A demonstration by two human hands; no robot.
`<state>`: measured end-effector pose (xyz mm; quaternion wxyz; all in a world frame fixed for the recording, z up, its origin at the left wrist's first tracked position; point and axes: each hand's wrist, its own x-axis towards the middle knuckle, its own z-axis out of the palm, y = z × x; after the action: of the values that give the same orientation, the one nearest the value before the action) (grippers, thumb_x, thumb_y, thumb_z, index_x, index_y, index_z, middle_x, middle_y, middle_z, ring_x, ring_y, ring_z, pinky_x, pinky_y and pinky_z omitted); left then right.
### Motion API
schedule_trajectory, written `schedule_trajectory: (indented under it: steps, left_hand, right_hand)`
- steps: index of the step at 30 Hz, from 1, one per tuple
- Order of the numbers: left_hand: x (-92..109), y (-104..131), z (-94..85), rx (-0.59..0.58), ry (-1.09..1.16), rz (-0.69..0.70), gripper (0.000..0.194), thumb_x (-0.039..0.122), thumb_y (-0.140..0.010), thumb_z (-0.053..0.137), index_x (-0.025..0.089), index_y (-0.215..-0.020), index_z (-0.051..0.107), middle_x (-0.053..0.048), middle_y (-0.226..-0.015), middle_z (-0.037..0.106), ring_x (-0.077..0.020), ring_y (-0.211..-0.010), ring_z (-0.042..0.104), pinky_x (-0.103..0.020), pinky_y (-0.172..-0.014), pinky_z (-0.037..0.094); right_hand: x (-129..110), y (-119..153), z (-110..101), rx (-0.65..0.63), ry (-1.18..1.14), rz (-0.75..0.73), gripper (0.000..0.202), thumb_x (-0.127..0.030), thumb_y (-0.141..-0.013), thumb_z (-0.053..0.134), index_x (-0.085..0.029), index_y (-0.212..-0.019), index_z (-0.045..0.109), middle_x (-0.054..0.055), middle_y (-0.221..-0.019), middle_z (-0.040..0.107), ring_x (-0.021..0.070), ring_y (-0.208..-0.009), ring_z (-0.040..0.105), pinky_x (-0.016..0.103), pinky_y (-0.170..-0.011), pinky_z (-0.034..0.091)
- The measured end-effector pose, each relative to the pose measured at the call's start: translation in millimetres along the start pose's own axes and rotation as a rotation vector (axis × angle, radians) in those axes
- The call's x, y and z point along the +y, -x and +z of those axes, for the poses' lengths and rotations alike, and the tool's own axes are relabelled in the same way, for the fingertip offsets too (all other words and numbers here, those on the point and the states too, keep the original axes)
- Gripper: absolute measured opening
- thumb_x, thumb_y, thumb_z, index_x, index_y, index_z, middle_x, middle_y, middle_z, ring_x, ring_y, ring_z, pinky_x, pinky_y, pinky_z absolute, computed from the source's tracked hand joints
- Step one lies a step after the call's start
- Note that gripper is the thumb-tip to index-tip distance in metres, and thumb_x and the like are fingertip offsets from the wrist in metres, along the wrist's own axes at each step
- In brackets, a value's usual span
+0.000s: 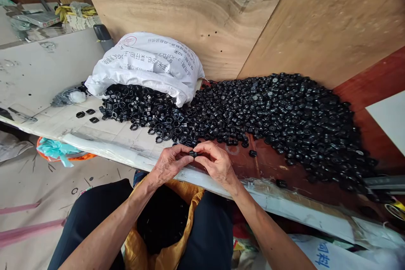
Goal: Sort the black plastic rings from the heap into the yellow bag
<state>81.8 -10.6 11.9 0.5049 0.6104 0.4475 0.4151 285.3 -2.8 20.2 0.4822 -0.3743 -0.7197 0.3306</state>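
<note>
A small black part [193, 153] is pinched between both hands above the front edge of the table. My left hand [171, 161] grips its left side with thumb and forefinger, and my right hand [215, 161] grips its right side the same way. Behind the hands lie black rings [142, 103], spilling from under a white printed sack [152, 61]. To the right spreads a large heap of black round parts [284, 109]. Below the hands, between the knees, a yellow sack [190, 223] stands open with many dark pieces inside.
The padded table edge [107, 149] runs across in front of the body. A wooden board [190, 8] rises behind the heaps. A dark bottle [103, 38] stands behind the white sack. At lower left is an orange-rimmed basket [85, 156] with a turquoise bag.
</note>
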Motion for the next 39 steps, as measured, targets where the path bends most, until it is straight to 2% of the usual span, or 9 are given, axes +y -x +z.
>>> schedule_trajectory:
  steps: [5,11,14,17,21,25,29,33,39]
  left_hand:
    - [8,0,0.2,-0.003,0.015,0.008,0.025,0.034,-0.091,0.072,0.018,-0.110,0.076,-0.006,-0.099,0.079,-0.0214,-0.088,0.073,-0.031,-0.081,0.057]
    - [18,2,0.6,-0.044,-0.107,0.105,0.021,0.032,-0.094,0.068,0.019,-0.108,0.076,-0.006,-0.105,0.079,-0.0220,-0.099,0.073,-0.033,-0.091,0.055]
    - [14,3,0.0,-0.014,-0.067,0.056,0.025,0.034,-0.094,0.069,0.018,-0.113,0.074,-0.007,-0.104,0.079,-0.0216,-0.095,0.073,-0.032,-0.088,0.056]
    - [12,4,-0.6,0.006,-0.033,0.018,0.028,0.036,-0.094,0.070,0.018,-0.115,0.072,-0.006,-0.101,0.079,-0.0207,-0.091,0.073,-0.031,-0.085,0.056]
    - [15,4,-1.0,-0.028,-0.070,0.038,0.025,0.033,-0.094,0.068,0.017,-0.113,0.073,-0.007,-0.104,0.079,-0.0219,-0.097,0.073,-0.032,-0.088,0.055]
    - [14,4,-0.6,0.010,-0.098,0.050,0.025,0.033,-0.094,0.068,0.018,-0.113,0.073,-0.006,-0.101,0.079,-0.0214,-0.094,0.072,-0.032,-0.086,0.056]
    - [8,3,-0.4,0.028,-0.072,0.024,0.028,0.035,-0.093,0.069,0.017,-0.115,0.072,-0.006,-0.097,0.078,-0.0204,-0.088,0.072,-0.031,-0.082,0.055]
    - [9,4,-2.3,0.005,-0.024,0.016,0.026,0.034,-0.094,0.068,0.017,-0.113,0.073,-0.006,-0.096,0.078,-0.0199,-0.087,0.071,-0.030,-0.082,0.055]
    - [19,22,-0.8,-0.014,-0.014,0.020,0.030,0.040,-0.095,0.069,0.019,-0.116,0.073,-0.006,-0.100,0.078,-0.0203,-0.090,0.071,-0.030,-0.082,0.054]
  right_hand:
    - [7,3,5,0.019,-0.014,0.038,0.022,-0.024,-0.093,0.070,-0.026,-0.115,0.068,0.004,-0.104,0.075,0.0194,-0.089,0.073,0.032,-0.080,0.062]
    - [12,5,8,0.017,0.170,0.003,0.027,-0.031,-0.104,0.057,-0.023,-0.130,0.059,-0.001,-0.076,0.070,0.0167,-0.065,0.068,0.029,-0.069,0.057]
    - [5,6,6,-0.012,0.187,-0.029,0.027,-0.028,-0.103,0.055,-0.022,-0.130,0.059,0.001,-0.083,0.071,0.0162,-0.067,0.068,0.029,-0.070,0.056]
    - [1,5,4,-0.035,0.211,-0.083,0.020,-0.026,-0.101,0.058,-0.022,-0.118,0.067,0.004,-0.090,0.073,0.0174,-0.075,0.069,0.029,-0.072,0.054]
    - [3,3,6,-0.021,0.243,-0.069,0.032,-0.027,-0.106,0.050,-0.022,-0.078,0.065,-0.001,-0.063,0.063,0.0147,-0.057,0.060,0.027,-0.062,0.047]
    - [1,2,7,-0.014,0.230,-0.055,0.018,-0.031,-0.101,0.059,-0.021,-0.089,0.068,0.000,-0.070,0.064,0.0155,-0.062,0.061,0.027,-0.064,0.047]
    - [-3,4,5,-0.033,0.257,-0.050,0.026,-0.033,-0.098,0.063,-0.021,-0.076,0.063,-0.002,-0.065,0.057,0.0136,-0.056,0.052,0.027,-0.058,0.043]
    - [-1,4,3,-0.041,0.196,-0.099,0.013,-0.029,-0.097,0.063,-0.021,-0.107,0.068,0.003,-0.086,0.068,0.0173,-0.071,0.064,0.028,-0.067,0.051]
    - [-14,15,14,-0.019,0.248,-0.068,0.024,-0.028,-0.104,0.053,-0.022,-0.083,0.064,0.000,-0.070,0.063,0.0155,-0.062,0.061,0.027,-0.063,0.048]
